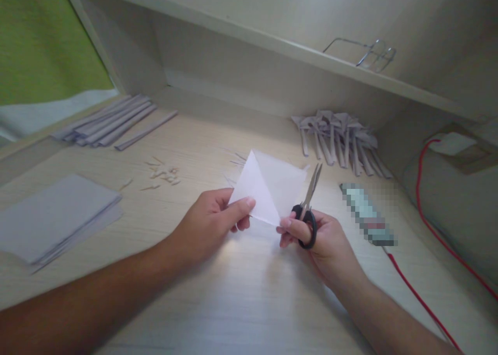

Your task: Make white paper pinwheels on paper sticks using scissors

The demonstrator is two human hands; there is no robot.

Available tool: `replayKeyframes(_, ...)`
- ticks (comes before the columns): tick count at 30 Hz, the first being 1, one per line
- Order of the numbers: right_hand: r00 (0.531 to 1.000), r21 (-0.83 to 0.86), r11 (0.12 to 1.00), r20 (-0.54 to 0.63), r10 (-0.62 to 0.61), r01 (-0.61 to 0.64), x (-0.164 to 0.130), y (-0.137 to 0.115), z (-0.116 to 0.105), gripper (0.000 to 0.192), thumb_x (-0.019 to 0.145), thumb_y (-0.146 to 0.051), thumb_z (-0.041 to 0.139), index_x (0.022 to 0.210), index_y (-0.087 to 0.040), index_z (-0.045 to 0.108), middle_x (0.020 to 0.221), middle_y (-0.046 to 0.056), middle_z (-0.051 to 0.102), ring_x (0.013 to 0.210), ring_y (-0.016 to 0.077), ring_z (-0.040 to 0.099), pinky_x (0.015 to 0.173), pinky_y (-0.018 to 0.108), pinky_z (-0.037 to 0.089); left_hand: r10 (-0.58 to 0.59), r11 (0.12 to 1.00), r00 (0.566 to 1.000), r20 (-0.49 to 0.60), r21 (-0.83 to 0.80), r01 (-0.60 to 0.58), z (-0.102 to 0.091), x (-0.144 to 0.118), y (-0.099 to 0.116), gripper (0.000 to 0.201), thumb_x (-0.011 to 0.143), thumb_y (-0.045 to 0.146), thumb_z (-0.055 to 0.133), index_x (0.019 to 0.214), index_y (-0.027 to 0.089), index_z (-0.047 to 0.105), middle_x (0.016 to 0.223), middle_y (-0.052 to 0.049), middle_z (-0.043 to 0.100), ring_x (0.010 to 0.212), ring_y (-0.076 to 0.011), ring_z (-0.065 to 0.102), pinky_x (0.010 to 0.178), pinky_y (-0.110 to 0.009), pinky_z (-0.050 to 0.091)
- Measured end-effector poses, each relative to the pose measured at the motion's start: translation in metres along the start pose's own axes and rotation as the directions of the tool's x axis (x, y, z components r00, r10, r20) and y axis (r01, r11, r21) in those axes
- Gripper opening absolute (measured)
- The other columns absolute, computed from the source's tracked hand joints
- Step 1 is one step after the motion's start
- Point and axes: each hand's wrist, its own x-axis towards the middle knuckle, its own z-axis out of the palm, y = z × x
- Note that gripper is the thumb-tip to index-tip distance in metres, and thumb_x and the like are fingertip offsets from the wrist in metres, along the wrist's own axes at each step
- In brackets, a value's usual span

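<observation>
A white sheet of paper [272, 186], folded into a triangle along a diagonal crease, is held just above the wooden desk [249, 292]. My left hand [212, 222] pinches its left corner between thumb and fingers. My right hand [317, 238] holds black-handled scissors [309, 209], fingers through the loops, blades shut and pointing up and away. The thumb and forefinger of that hand also touch the paper's lower corner.
A stack of grey sheets [54, 217] lies at the left. Long rolled paper strips [112, 121] lie at the back left, small paper scraps [163, 174] in the middle, folded paper pieces [342, 142] at the back right. A red cable [424, 215] runs along the right. A shelf [272, 43] hangs overhead.
</observation>
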Motion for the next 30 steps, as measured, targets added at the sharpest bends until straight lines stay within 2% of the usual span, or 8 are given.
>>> replayKeyframes(4, 0.986, -0.101, 0.995, 0.167, 0.012, 0.005, -0.001, -0.006, -0.003, 0.033, 0.082, -0.048, 0.078, 0.080, -0.015, 0.073, 0.065, 0.004, 0.069, 0.062, 0.0155, 0.058, 0.061, 0.028, 0.041, 0.063, 0.994, 0.980, -0.189, -0.078, -0.079, -0.007, 0.001, 0.004, 0.036, 0.090, 0.039, 0.062, 0.062, 0.018, 0.060, 0.060, 0.000, 0.059, 0.062, -0.0152, 0.054, 0.063, -0.029, 0.043)
replayKeyframes(7, 0.947, -0.170, 0.985, 0.316, 0.061, -0.007, -0.005, -0.012, -0.005, 0.045, 0.081, -0.059, 0.074, 0.088, -0.015, 0.073, 0.074, 0.003, 0.064, 0.066, 0.0143, 0.052, 0.059, 0.026, 0.039, 0.104, 0.981, 0.943, -0.317, -0.122, -0.149, -0.011, 0.003, 0.005, 0.031, 0.090, 0.034, 0.064, 0.063, 0.019, 0.060, 0.060, 0.001, 0.058, 0.062, -0.0152, 0.053, 0.063, -0.030, 0.043)
replayKeyframes(9, 0.913, -0.221, 0.975, 0.388, 0.122, -0.036, -0.008, -0.017, -0.005, 0.048, 0.079, -0.061, 0.076, 0.090, -0.015, 0.072, 0.076, 0.002, 0.061, 0.067, 0.0135, 0.049, 0.058, 0.025, 0.036, 0.123, 0.975, 0.930, -0.346, -0.131, -0.178, -0.013, 0.004, 0.005, 0.030, 0.091, 0.033, 0.064, 0.064, 0.019, 0.060, 0.062, 0.001, 0.058, 0.062, -0.0150, 0.053, 0.063, -0.030, 0.044)
replayKeyframes(12, 0.876, -0.257, 0.963, 0.443, 0.192, -0.081, -0.012, -0.021, -0.005, 0.048, 0.078, -0.061, 0.078, 0.086, -0.014, 0.071, 0.073, 0.001, 0.056, 0.067, 0.0129, 0.047, 0.057, 0.024, 0.034, 0.137, 0.974, 0.939, -0.316, -0.130, -0.186, -0.014, 0.004, 0.004, 0.031, 0.092, 0.031, 0.063, 0.064, 0.019, 0.060, 0.062, 0.001, 0.057, 0.062, -0.0151, 0.053, 0.062, -0.030, 0.043)
replayKeyframes(15, 0.861, -0.263, 0.958, 0.456, 0.227, -0.114, -0.012, -0.022, -0.004, 0.050, 0.076, -0.063, 0.079, 0.081, -0.014, 0.069, 0.065, -0.002, 0.048, 0.062, 0.0108, 0.041, 0.055, 0.024, 0.030, 0.138, 0.978, 0.952, -0.273, -0.114, -0.175, -0.014, 0.003, 0.002, 0.034, 0.093, 0.032, 0.063, 0.062, 0.019, 0.059, 0.060, 0.001, 0.056, 0.062, -0.0151, 0.052, 0.061, -0.030, 0.042)
replayKeyframes(23, 0.852, -0.238, 0.962, 0.466, 0.237, -0.138, -0.012, -0.021, -0.004, 0.053, 0.073, -0.064, 0.080, 0.075, -0.014, 0.063, 0.063, -0.004, 0.043, 0.060, 0.0098, 0.035, 0.054, 0.024, 0.026, 0.147, 0.983, 0.969, -0.198, -0.081, -0.166, -0.013, 0.001, 0.004, 0.035, 0.093, 0.033, 0.062, 0.061, 0.019, 0.058, 0.059, 0.001, 0.055, 0.061, -0.0149, 0.051, 0.060, -0.031, 0.040)
replayKeyframes(30, 0.857, -0.253, 0.952, 0.437, 0.274, -0.174, -0.015, -0.023, -0.003, 0.049, 0.071, -0.058, 0.084, 0.069, -0.016, 0.059, 0.060, -0.005, 0.041, 0.057, 0.0092, 0.033, 0.051, 0.024, 0.022, 0.134, 0.987, 0.973, -0.189, -0.064, -0.148, -0.013, 0.000, 0.007, 0.036, 0.093, 0.033, 0.062, 0.060, 0.019, 0.057, 0.060, 0.001, 0.055, 0.062, -0.0148, 0.051, 0.063, -0.030, 0.040)
